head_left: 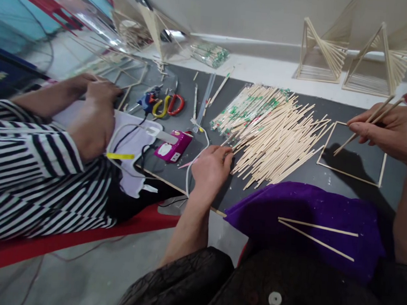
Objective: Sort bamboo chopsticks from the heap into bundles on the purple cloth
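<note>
My right hand is closed around two thin wooden sticks, their lower ends over a square frame made of sticks that lies on the grey table. My left hand rests at the left edge of a large loose pile of wooden sticks. Its fingers are curled together, and whatever they hold is hidden. A white cable runs beside that hand. On the purple cloth over my lap lie two sticks, meeting at one end in a narrow V.
Wrapped sticks lie behind the pile. Two fan-shaped stick structures stand by the wall. Left are a magenta power block, scissors, a blue glue gun and a co-worker's hands beside a striped sleeve.
</note>
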`<state>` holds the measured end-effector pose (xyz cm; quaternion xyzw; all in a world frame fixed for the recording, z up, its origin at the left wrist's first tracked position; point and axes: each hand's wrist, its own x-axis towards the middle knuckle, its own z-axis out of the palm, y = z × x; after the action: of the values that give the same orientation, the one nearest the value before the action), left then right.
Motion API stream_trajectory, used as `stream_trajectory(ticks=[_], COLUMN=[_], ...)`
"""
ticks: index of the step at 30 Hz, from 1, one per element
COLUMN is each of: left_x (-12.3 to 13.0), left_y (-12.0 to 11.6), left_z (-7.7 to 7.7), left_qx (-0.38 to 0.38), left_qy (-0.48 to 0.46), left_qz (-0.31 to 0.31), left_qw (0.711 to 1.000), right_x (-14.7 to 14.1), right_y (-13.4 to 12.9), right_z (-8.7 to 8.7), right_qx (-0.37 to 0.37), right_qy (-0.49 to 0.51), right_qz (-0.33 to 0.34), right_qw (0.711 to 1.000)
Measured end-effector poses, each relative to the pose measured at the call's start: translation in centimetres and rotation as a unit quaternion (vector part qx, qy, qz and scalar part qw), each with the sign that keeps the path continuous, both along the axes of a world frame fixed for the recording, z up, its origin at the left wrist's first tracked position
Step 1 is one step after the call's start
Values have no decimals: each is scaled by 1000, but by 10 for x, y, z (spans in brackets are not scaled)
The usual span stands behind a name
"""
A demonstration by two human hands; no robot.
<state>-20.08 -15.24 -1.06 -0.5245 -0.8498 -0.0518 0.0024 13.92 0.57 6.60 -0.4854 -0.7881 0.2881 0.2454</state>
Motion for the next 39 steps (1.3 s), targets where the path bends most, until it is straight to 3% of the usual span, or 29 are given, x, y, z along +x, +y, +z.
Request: stream_trajectory(ticks=[3,8,12,16,27,39], left_x=[2,9,10,11,19,29], left_y=[2,0,-2,-5,11,28], left_z=[-3,-5,0,7,8,10], left_qx=[-41,-25,-37,-101,-185,-203], left_qy=[6,-19,-41,-69,14,107], left_qz=[3,7,-16,-42,-45,-60], left_qw=[999,999,998,992,982,971], right_x=[0,0,1,2,1,-1], right_y=[0,-1,1,2,3,3], right_z=[2,1,-3,-2,-5,-3], right_qx=[-3,-4,2,10,29,20], right_qy=[-5,9,22,3,6,6], right_qz=[1,11,17,30,44,56], right_qw=[1000,1000,1000,1000,999,998])
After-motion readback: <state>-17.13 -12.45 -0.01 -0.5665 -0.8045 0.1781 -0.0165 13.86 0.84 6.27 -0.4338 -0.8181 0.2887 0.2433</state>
